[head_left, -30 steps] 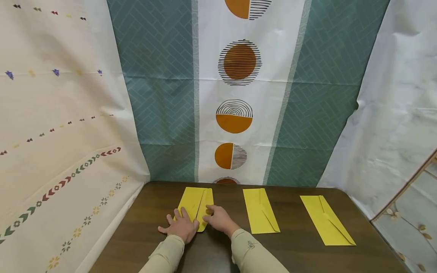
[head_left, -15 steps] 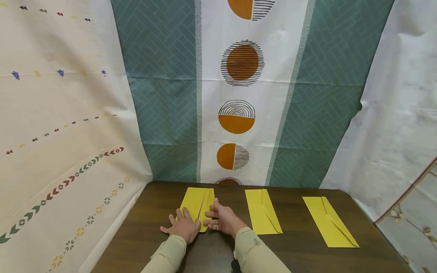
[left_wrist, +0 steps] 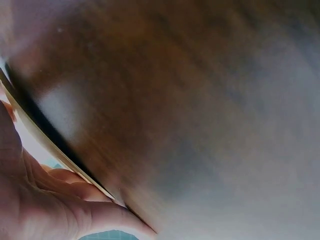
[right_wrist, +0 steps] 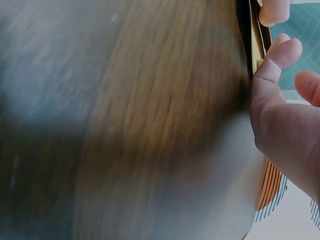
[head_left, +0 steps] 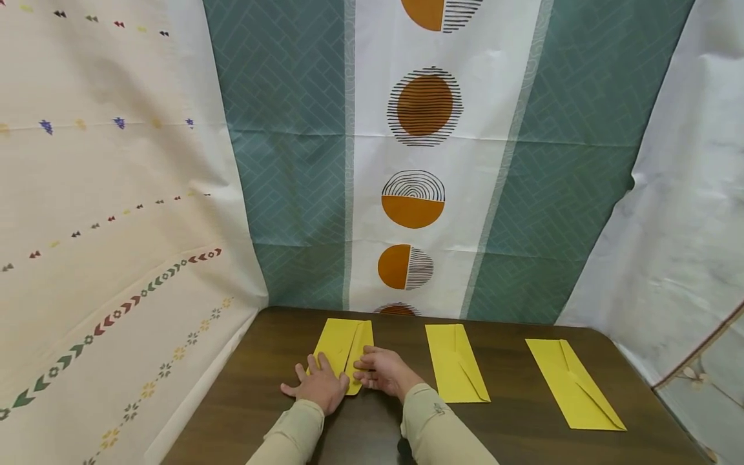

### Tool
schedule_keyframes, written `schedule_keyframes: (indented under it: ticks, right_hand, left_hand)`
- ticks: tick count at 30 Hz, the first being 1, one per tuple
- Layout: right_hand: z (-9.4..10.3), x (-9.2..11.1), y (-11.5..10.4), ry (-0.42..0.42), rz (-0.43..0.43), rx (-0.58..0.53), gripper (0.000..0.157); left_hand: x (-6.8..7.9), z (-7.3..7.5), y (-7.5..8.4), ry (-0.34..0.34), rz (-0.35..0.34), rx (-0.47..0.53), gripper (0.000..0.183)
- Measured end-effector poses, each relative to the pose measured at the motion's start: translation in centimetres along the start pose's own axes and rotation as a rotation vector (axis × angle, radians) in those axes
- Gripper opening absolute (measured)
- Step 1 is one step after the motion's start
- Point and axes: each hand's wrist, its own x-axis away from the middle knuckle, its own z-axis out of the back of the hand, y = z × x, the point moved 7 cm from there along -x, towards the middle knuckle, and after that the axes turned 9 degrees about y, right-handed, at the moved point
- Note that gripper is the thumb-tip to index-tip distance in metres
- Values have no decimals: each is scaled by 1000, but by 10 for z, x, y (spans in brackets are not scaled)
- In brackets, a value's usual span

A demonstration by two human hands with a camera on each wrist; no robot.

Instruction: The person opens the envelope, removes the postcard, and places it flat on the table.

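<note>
A yellow envelope (head_left: 337,339) lies on the dark wooden table, its long flap along the right side. My left hand (head_left: 321,389) rests palm down across its near left part, fingers spread, thumb near the flap's seam. In the left wrist view, the left hand (left_wrist: 55,210) shows edge-on over the thin envelope edge (left_wrist: 50,145). My right hand (head_left: 386,371) is turned on its side at the envelope's right edge, with bent fingertips on the flap. In the right wrist view, that right hand (right_wrist: 285,125) has its fingers at the raised envelope edge (right_wrist: 256,37), nothing pinched.
Two more yellow envelopes lie to the right, a middle envelope (head_left: 456,361) and a far-right envelope (head_left: 575,384). The brown table (head_left: 506,387) ends at a hanging patterned cloth (head_left: 296,194) behind. Pale cloth (head_left: 116,226) hangs at the left.
My right hand has rolled from palm down onto its side, raised its thumb, then lowered it towards the flap. The left hand stays on the envelope. The head view has turned slightly left.
</note>
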Motion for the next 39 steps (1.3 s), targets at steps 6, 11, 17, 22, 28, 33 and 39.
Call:
schedule_keyframes:
  ticks: [6, 11, 17, 22, 28, 33, 39]
  right_hand:
    - [-3, -4, -2, 19, -12, -12, 69]
    - [-11, -4, -3, 14, -19, -35, 70]
    - [-15, -8, 0, 9, -21, -66, 71]
    - [-18, -11, 4, 0, 9, -33, 66]
    - [-21, -14, 7, 105, 92, 64, 64]
    - [-22, -11, 4, 204, 136, 112, 68]
    - [-25, -11, 6, 293, 146, 135, 71]
  left_hand:
    - [-1, 0, 1, -4, 2, 12, 82]
    - [-2, -3, 0, 4, 2, -5, 83]
    - [-1, -2, 2, 6, 2, -6, 84]
    - [1, 3, 3, 11, 5, 1, 83]
    - [1, 3, 4, 20, -15, -8, 84]
    - [2, 3, 3, 30, -19, -6, 83]
    - [3, 4, 2, 31, -18, -9, 83]
